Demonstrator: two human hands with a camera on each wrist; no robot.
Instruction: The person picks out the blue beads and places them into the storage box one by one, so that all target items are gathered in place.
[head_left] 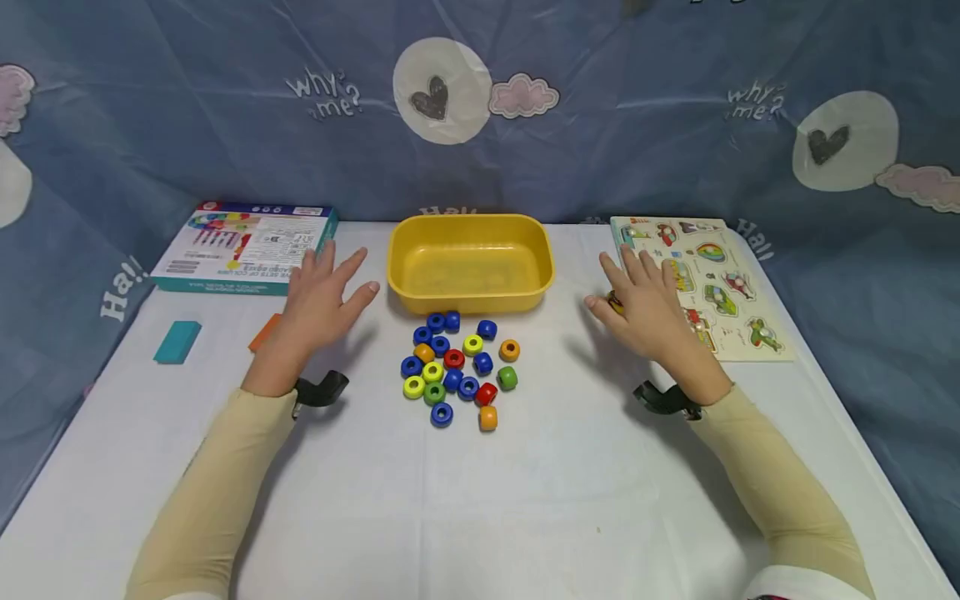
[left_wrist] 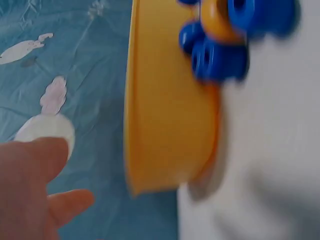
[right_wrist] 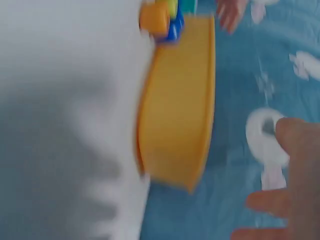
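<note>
My left hand (head_left: 318, 300) is held with fingers spread near the right edge of a flat boxed set (head_left: 247, 246), holding nothing. My right hand (head_left: 643, 308), also spread and holding nothing, overlaps the left side of a picture puzzle board (head_left: 738, 333). Between the hands stands a yellow plastic basin (head_left: 471, 302) with nothing inside. Right in front of it lies a loose cluster of chunky beads (head_left: 452, 382) in blue, yellow, red, green and orange. Both wrist views show the basin (left_wrist: 165, 115) (right_wrist: 175, 110) tilted, with some beads (left_wrist: 220, 62) (right_wrist: 154, 19) beside it.
A teal block (head_left: 177, 342) lies at the left of the white table (head_left: 510, 517). An orange block (head_left: 264, 332) is partly hidden by the left hand. Part of a small yellow-and-dark thing (head_left: 616, 302) shows by the right thumb. A blue patterned cloth (head_left: 570, 158) hangs behind.
</note>
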